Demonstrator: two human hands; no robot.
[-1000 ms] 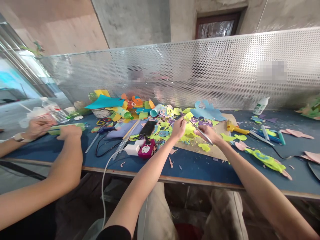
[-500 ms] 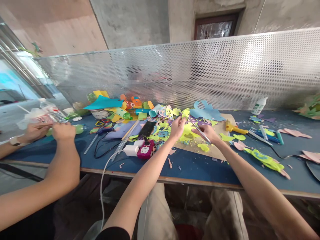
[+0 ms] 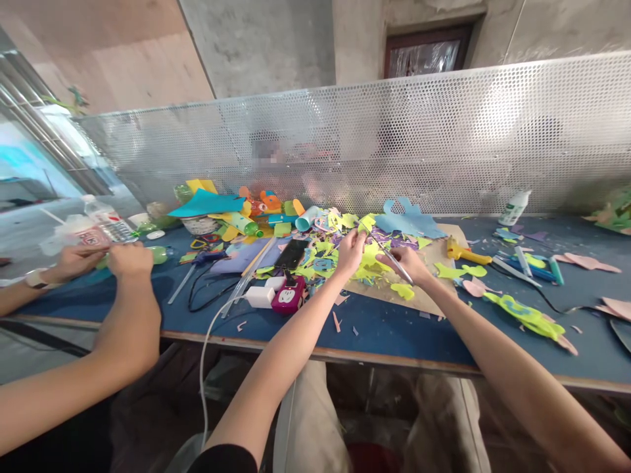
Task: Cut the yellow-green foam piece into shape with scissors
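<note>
the right hand [image 3: 409, 264] was closed round a thin silvery tool [image 3: 393, 256], seemingly a craft knife or slim scissors, though the view was too small to tell which. its tip lay on the yellow-green foam piece [image 3: 371, 255] on the brown cardboard [image 3: 434, 276]. the left hand [image 3: 351, 249] pinched the far edge of that same piece between fingertips, fingers curled and nearly shut on it. to cut cleanly, i judged the left hand should keep the foam taut and flat on the cardboard, with its fingers clear of the blade's line and short strokes following the outline.

loose scraps [image 3: 320, 253] of yellow, blue and purple crowded just beside the left hand and could have snagged the piece. a black phone [image 3: 292, 253], a white charger [image 3: 261, 295] and a pink plug [image 3: 289, 295] lay near on the blue table [image 3: 384, 328]. a yellow glue gun [image 3: 463, 253] and a white bottle [image 3: 514, 208] stood to the right. at the far left another person's hands [image 3: 129, 259] worked a green bottle [image 3: 156, 253], well apart.
</note>
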